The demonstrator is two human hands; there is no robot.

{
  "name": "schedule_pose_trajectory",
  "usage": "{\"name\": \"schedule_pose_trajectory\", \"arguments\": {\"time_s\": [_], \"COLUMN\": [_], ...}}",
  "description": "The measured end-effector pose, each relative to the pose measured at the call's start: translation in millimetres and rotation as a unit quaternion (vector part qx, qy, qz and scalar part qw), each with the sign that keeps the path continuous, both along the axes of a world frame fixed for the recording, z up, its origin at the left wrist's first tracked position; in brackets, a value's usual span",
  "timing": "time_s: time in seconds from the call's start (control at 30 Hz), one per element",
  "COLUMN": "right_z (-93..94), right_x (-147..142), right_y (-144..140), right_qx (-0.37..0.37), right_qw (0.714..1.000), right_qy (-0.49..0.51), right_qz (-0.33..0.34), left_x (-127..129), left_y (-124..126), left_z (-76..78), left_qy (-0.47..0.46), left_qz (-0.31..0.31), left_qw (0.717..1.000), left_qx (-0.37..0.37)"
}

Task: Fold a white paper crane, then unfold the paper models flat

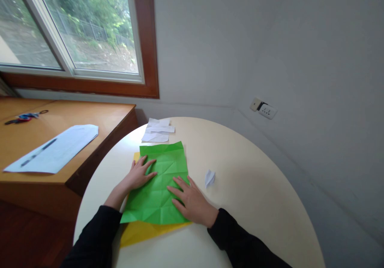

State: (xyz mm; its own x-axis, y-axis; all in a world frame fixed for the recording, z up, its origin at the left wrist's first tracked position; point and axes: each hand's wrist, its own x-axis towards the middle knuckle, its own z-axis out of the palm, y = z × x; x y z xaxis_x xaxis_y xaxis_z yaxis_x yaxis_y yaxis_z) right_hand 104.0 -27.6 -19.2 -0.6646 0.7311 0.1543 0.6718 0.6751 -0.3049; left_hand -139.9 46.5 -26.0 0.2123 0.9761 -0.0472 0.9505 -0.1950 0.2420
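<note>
On round table [255,188]: both hands flat on creased green paper [160,180] (no writing).

A creased paper sheet [160,184] lies on another sheet [144,231] on the round surface [255,188], both hands flat on it. Behind it lie paper scraps [158,131]; to its right, a small folded paper [209,177]. Left stands a desk [75,116] carrying an envelope [54,148] and scissors [24,117].

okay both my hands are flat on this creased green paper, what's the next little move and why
Probably pick one crease and fold along it. The green sheet lies open and flat on the yellow sheet, held by the left hand and right hand, its creases already made.
</note>
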Motion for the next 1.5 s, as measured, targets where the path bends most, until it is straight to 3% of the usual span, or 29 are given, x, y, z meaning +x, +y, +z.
{"name": "schedule_pose_trajectory", "arguments": {"time_s": [0.8, 1.1, 1.33, 1.43, 1.5], "right_z": [-0.1, -4.4, 4.6, 4.6, 1.7], "right_x": [-0.3, 1.0, 33.7, 57.4, 71.2], "right_y": [-1.3, 2.5, 12.6, 19.5, 23.3], "right_qx": [0.02, 0.084, 0.19, 0.216, 0.194], "right_qw": [1.0, 0.992, 0.959, 0.952, 0.96], "right_qy": [0.005, 0.09, 0.203, 0.197, 0.167], "right_qz": [-0.001, -0.019, -0.049, -0.093, -0.113], "left_x": [-1.8, -2.5, -1.9, -1.9, -2.0], "left_y": [3.8, 3.5, 3.1, 2.5, 2.2], "left_z": [-8.8, -8.9, -6.1, -5.3, -5.4], "left_qy": [-0.007, 0.003, 0.005, -0.005, -0.017], "left_qz": [0.009, 0.011, 0.005, 0.005, 0.005], "left_qw": [1.0, 1.0, 1.0, 1.0, 1.0], "left_qx": [0.023, 0.015, 0.01, 0.007, 0.007]}}
